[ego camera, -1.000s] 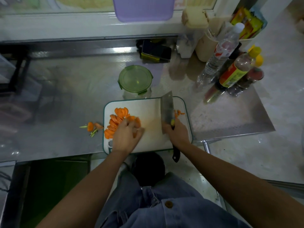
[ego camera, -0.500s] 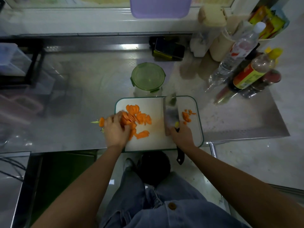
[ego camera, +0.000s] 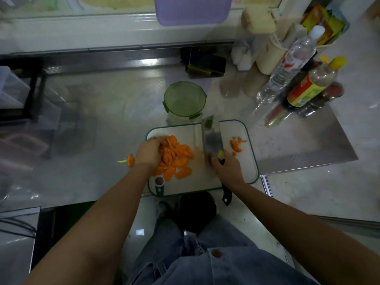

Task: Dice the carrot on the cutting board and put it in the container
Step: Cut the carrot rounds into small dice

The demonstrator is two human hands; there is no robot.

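Observation:
A white cutting board (ego camera: 249, 173) with a green rim lies at the counter's front edge. A heap of orange carrot slices (ego camera: 176, 159) covers its left half. My left hand (ego camera: 149, 153) rests on the heap's left side, fingers curled over the slices. My right hand (ego camera: 226, 167) grips the handle of a cleaver (ego camera: 211, 140), whose blade stands on the board's middle, pointing away from me. A few small carrot bits (ego camera: 235, 146) lie right of the blade. The glass container (ego camera: 184, 101) with a green lid on it stands just behind the board.
A carrot top (ego camera: 130, 160) with green stem lies on the steel counter left of the board. Bottles (ego camera: 308, 87) and a cream jug (ego camera: 267, 56) crowd the back right. A dark phone (ego camera: 206, 63) lies at the back. The counter's front edge runs just under the board.
My left hand has swept the slices from the board's left edge toward the middle and drawn them into a tighter heap. The cleaver has stayed upright in my right hand.

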